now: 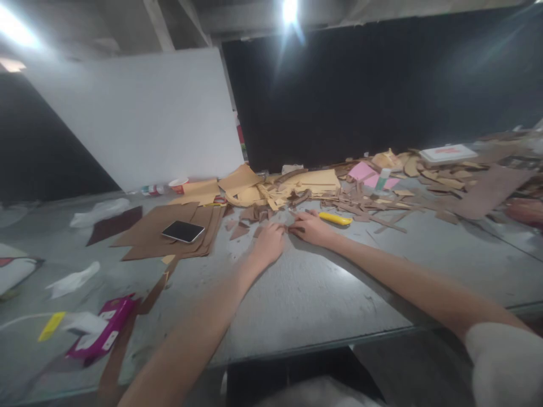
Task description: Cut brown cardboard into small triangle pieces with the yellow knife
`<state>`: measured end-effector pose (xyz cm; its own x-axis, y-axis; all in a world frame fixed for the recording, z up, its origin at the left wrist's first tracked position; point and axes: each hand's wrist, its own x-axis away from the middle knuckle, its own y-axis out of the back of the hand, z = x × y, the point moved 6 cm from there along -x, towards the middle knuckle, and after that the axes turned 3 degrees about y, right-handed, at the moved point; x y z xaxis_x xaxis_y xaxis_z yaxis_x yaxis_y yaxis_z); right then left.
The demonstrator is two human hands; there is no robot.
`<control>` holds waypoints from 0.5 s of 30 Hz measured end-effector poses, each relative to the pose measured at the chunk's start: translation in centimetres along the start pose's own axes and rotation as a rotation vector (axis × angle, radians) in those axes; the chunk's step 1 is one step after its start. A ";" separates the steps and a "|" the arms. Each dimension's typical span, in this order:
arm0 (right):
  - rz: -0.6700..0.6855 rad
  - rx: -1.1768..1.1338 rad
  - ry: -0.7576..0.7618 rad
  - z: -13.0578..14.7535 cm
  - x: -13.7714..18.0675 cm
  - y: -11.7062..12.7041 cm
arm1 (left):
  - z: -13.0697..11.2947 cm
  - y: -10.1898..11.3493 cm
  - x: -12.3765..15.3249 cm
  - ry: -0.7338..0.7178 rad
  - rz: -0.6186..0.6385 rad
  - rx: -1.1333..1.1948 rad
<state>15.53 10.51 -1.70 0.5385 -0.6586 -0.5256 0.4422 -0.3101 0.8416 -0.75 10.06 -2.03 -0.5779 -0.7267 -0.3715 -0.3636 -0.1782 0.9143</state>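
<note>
Both my arms reach far out across a grey table (305, 294). My left hand (268, 242) lies knuckles up with its fingers curled down on the table, beside small brown cardboard scraps (244, 226). My right hand (309, 227) sits just to its right, fingers bent and pinched over a small dark scrap that I cannot make out clearly. A yellow utility knife (335, 218) lies on the table just right of my right hand, touching neither hand.
A black phone (182, 231) rests on stacked brown cardboard sheets (165, 229). Tan and pink offcuts (373, 175) pile along the back. A pink box (104, 330), white tissue (72, 281) and a cup (179, 184) sit left. Another person's hand (526, 210) shows at the right edge.
</note>
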 end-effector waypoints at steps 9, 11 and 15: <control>-0.021 0.045 0.192 -0.3 0.1 -0.1 | -0.1 0.1 0.0 -0.009 0.030 0.038; -0.022 0.059 0.211 -0.2 0.2 -0.1 | -0.3 0.1 -0.1 -0.013 0.052 0.016; 0.012 0.058 0.216 0.2 0.2 0.0 | -0.2 0.1 -0.3 0.004 0.076 -0.018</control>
<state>15.51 10.29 -1.73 0.6878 -0.5021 -0.5243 0.3962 -0.3455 0.8507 -0.46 10.08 -1.80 -0.6008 -0.7409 -0.3001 -0.3056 -0.1341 0.9427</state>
